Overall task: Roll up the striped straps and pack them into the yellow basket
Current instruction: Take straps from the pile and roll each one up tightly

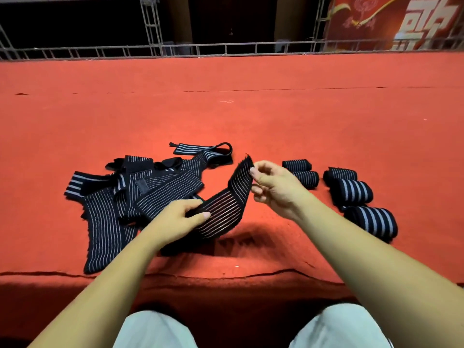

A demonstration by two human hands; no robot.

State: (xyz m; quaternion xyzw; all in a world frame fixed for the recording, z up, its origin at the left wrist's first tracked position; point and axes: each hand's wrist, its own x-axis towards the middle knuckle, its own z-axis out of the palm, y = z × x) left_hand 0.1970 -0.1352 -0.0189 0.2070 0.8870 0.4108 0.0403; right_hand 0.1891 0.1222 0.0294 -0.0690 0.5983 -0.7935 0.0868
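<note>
A black strap with thin pale stripes point(231, 197) is lifted off the red carpet between my hands. My right hand point(272, 187) pinches its upper end between thumb and fingers. My left hand point(179, 217) grips its lower part, thumb on top. To the left lies a tangled pile of loose striped straps point(140, 194). Several rolled straps point(351, 192) sit in a row on the right. No yellow basket is in view.
The red carpeted platform point(251, 109) stretches far ahead to a metal truss rail point(226, 47). Its front edge point(226, 275) drops just before my knees point(155, 330). A red banner point(401, 21) hangs at the back right.
</note>
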